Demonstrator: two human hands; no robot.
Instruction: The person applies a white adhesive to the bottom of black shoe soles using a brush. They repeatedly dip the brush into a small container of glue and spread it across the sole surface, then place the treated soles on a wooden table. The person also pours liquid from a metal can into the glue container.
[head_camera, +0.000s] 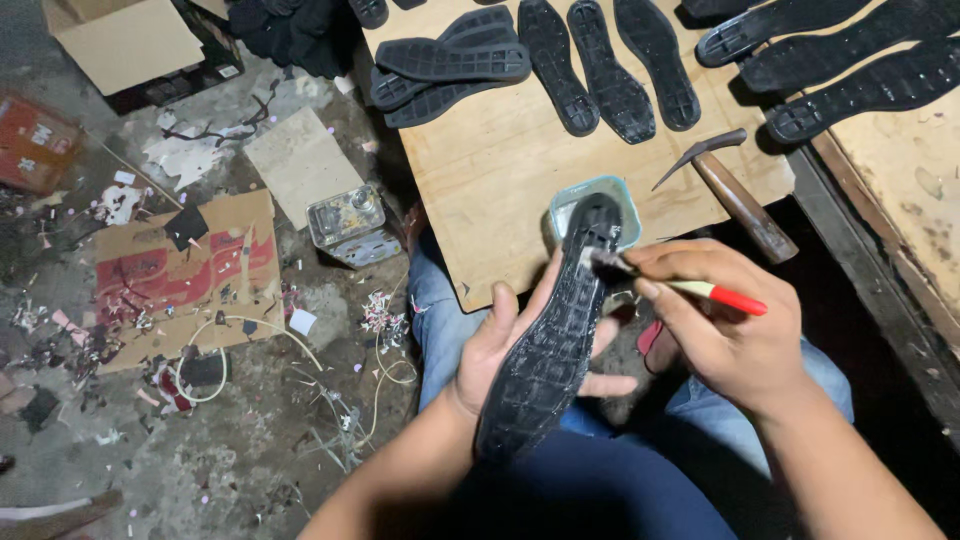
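Sole (553, 340), black and long, lies tread-up across the left hand (505, 345), whose palm cradles it from below with the thumb up along its left edge and the fingers showing past its right edge; that grip is grasping the sole, loosely curled. The sole's toe end points up toward a small pale-blue tub (628, 205) that stands at the near edge of the bench (500, 170), and the toe overlaps the tub's rim in view. The right hand (725, 320) has its grip clenched on a brush (690, 288) with a red handle, held like a pen; the bristle end touches the sole near its toe, where a pale smear shows. Both hands are above the person's lap in blue jeans (600, 490).

On the bench, a hammer (735, 190) with a wooden handle lies just right of the tub, head pointing away. Beyond it, more soles (610, 65) lie in rows, some stacked at the left.

The floor (200, 440) to the left is littered with scraps, wire and torn cardboard (185, 270). A small clear jar (348, 222) sits by the bench's corner, and a cardboard box (125, 40) stands at top left.
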